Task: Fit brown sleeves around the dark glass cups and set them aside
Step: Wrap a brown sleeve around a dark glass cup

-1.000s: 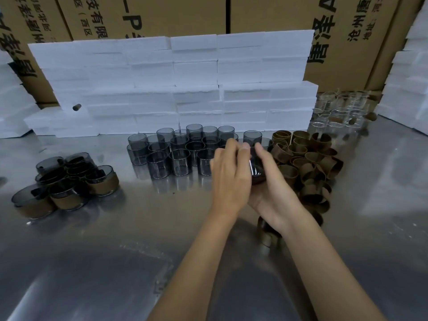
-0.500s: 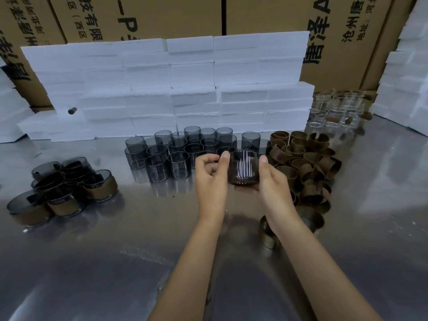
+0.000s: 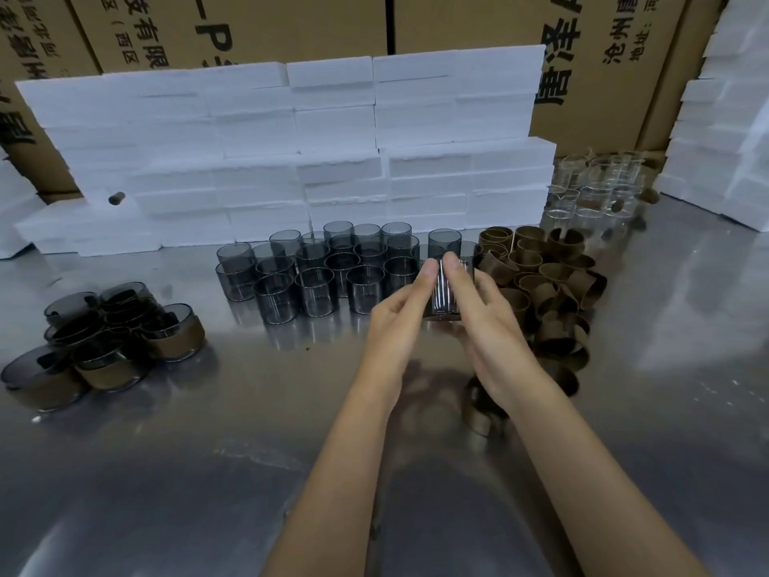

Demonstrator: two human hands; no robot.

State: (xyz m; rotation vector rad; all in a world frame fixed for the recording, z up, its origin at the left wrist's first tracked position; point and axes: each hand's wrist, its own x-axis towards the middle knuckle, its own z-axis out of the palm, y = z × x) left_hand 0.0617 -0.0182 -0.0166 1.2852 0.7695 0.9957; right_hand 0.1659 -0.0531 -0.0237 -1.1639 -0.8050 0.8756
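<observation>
Both hands hold one dark glass cup (image 3: 446,293) just above the steel table, in front of the cluster of bare dark cups (image 3: 316,272). My left hand (image 3: 401,314) presses its left side and my right hand (image 3: 478,314) its right side, fingers stretched along the glass with the tips meeting at its far rim. A brown band shows at the cup's base, mostly hidden by my palms. Loose brown sleeves (image 3: 545,281) are heaped to the right. Sleeved cups (image 3: 104,347) lie grouped at the far left.
White foam blocks (image 3: 291,160) are stacked behind the cups, with cardboard cartons (image 3: 603,56) behind them. Clear glasses (image 3: 591,185) stand at the back right beside more foam (image 3: 732,118). One brown sleeve (image 3: 478,410) lies under my right wrist on the steel table (image 3: 208,451).
The hands closed in around the cup: fingers that gripped it from each side now stretch over it and meet at its far rim. The cup sits slightly lower and closer.
</observation>
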